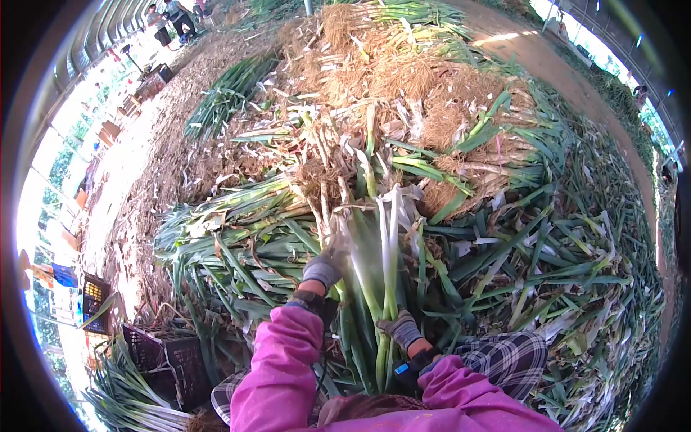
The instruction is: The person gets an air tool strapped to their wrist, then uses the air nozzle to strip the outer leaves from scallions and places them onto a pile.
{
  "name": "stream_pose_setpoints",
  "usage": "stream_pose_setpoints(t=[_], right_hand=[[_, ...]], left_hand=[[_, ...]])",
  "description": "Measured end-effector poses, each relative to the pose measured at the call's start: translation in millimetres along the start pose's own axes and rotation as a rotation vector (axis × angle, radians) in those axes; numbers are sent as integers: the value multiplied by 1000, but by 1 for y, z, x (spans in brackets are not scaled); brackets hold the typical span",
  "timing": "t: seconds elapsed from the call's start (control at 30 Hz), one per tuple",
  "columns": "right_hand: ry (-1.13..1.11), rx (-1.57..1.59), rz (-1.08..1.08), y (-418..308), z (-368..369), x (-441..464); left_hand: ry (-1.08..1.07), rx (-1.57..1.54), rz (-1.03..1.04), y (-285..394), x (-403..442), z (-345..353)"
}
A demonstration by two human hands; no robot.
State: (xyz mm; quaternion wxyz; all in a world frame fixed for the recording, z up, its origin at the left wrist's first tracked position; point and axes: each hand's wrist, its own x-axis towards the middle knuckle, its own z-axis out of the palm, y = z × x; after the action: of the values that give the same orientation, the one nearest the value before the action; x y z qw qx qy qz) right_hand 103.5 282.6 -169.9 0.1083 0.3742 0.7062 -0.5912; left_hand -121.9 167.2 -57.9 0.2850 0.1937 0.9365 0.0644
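Note:
My right hand (403, 330), in a grey glove, is closed around the green lower part of a few long green onions (389, 252). Their white ends point away from me. To their left is my left hand (324, 270), also gloved, with its fingers curled near the white stalks. What it grips is blurred and partly hidden. A whitish haze hangs between this hand and the stalks. Below the left wrist runs a thin dark cord or hose (321, 371). Beyond both hands lie untrimmed onions with tangled brown roots (317, 176).
A large heap of rooted onions (425, 86) lies ahead. Loose green leaves (576, 288) cover the ground to the right. A dark plastic crate (173, 360) stands at lower left beside onions with white stalks (147, 410). People (178, 18) are far off at upper left.

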Motion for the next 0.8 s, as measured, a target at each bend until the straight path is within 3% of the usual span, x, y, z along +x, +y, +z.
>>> stream_pose_setpoints(t=[0.03, 0.2, 0.3, 0.33, 0.4, 0.43, 0.5, 0.63, 0.7, 0.73, 0.8], right_hand=[[-8, -22, -2, -14, -6, -10], [-21, -94, -51, -21, -16, -26], [-14, 25, 20, -40, -26, -39], [-14, 87, 64, -47, -27, -45], [-28, 149, 86, -11, -23, -19], [-35, 178, 100, 5, -20, -10], [15, 211, 107, 6, -22, -12], [13, 375, 95, -7, -38, -35], [-5, 440, 101, -2, -52, -44], [-26, 566, -9, 3, -59, -52], [84, 440, -47, -3, -82, -71]], left_hand=[[78, 5, 138, -20, 32, 26], [-1, 35, 63, -18, 49, 9], [-116, 123, 120, 13, -27, -30], [-111, -21, 139, 10, -43, -24], [-143, 40, 157, -16, -60, 27], [-174, -52, 13, -19, -86, 34], [-179, -197, 73, -40, -124, 79], [-112, -512, 176, -30, -197, 78], [-70, -326, 342, -35, -193, 113], [-47, -239, 417, -37, -186, 134], [-10, -228, 398, -40, -183, 139]])
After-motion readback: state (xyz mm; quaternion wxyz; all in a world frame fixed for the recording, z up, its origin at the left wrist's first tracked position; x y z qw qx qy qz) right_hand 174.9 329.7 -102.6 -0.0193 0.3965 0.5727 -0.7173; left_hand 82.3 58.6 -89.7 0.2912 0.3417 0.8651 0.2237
